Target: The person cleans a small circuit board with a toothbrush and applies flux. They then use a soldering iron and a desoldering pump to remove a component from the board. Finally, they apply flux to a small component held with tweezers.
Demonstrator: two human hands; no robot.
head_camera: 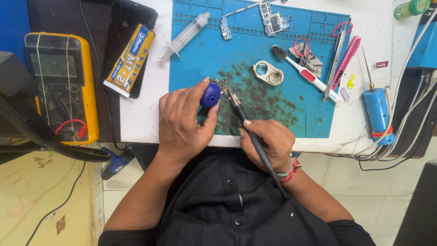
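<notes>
My left hand (182,120) grips a small round blue container (210,94) over the blue work mat (236,50). A small circuit board (223,85) lies right beside the container, at the tip of a thin dark soldering iron (249,132). My right hand (267,141) holds that iron like a pen, its handle running back over my wrist. The iron's tip touches or nearly touches the board; I cannot tell which. Dark stains cover the mat around the board.
On the mat lie a syringe (185,35), two more circuit boards (273,20), a white ring part (268,73), a toothbrush (302,70) and tweezers (336,59). A glue tube (131,61) and yellow multimeter (61,86) sit left. A blue cylinder tool (378,111) and cables stand right.
</notes>
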